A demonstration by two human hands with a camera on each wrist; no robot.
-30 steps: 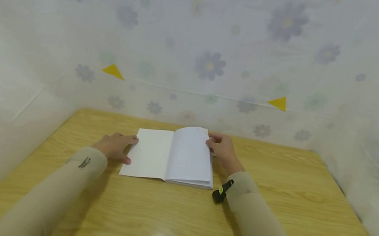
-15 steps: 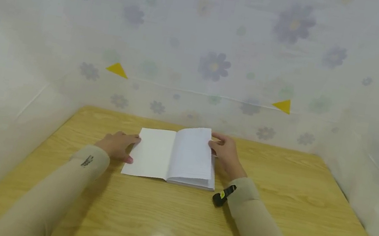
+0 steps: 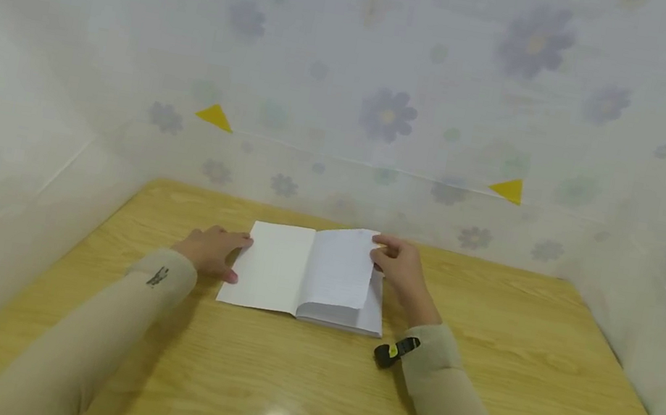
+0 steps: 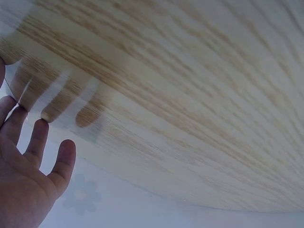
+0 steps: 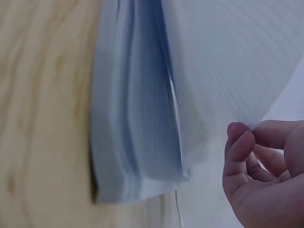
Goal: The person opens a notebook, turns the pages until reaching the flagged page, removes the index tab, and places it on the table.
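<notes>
An open white notebook [image 3: 304,276] lies on the wooden table [image 3: 289,391]. My left hand [image 3: 213,250] rests with straight fingers against the left edge of the left page; the left wrist view shows those fingers [image 4: 38,137] stretched out over the table grain. My right hand [image 3: 399,266] pinches the far right corner of a lined page [image 3: 341,268] and holds it lifted and curled above the stack. In the right wrist view the lifted page [image 5: 228,71] arcs over the page stack [image 5: 128,118], with the fingertips [image 5: 240,142] at its edge.
White plastic sheeting with flower prints [image 3: 382,113] walls the table on the back and both sides. A black and yellow wrist device [image 3: 393,352] sits at the right sleeve. Bare table stretches in front of the notebook.
The right hand has lifted the page corner higher and drawn it leftward, so the page curls more over the stack. The left hand has stayed at the left edge.
</notes>
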